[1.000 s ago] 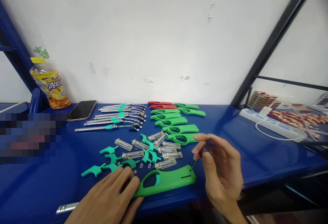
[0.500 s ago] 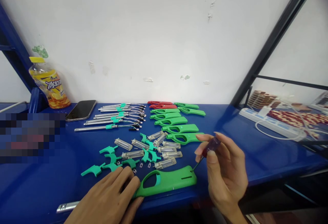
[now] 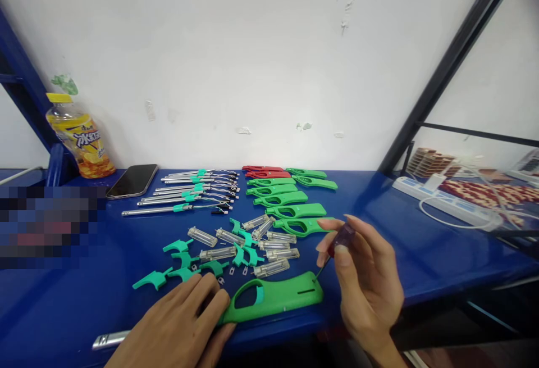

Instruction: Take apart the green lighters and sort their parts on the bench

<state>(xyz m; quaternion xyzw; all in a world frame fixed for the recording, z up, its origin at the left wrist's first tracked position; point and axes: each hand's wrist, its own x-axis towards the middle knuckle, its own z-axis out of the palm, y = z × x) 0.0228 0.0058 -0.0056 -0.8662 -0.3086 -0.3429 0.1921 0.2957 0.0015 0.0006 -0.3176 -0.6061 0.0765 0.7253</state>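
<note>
Currently, a green casing [image 3: 290, 296] is being worked on near the front edge of the blue table [image 3: 357, 196], set lying flat with its broad, slotted end turned to the right. Its narrow end is held down by the left hand [image 3: 181, 317], fingers curled and mostly closed over it, palm down. A silver tube [image 3: 112, 340] is seen sticking out to the left of that hand; the join between tube and casing is covered by the fingers. A screwdriver [image 3: 343, 239] with a purple handle is pinched between thumb and fingers by the right hand [image 3: 364, 278], the palm being left half open. Its thin shaft is slanted down to the casing's right end, by a small hole; whether the tip is seated cannot be told.

Behind the casing, teal triggers [image 3: 155, 280], clear tanks [image 3: 272, 268] and small metal clips [image 3: 232, 271] are scattered. Farther back, metal rods [image 3: 154, 210] with wires are lined up at left; green shells [image 3: 301, 210] and red shells [image 3: 269, 175] are stacked in rows at right. A phone [image 3: 132, 181] and a yellow-capped bottle [image 3: 82, 140] are placed at far left, a power strip [image 3: 446, 205] at far right.
</note>
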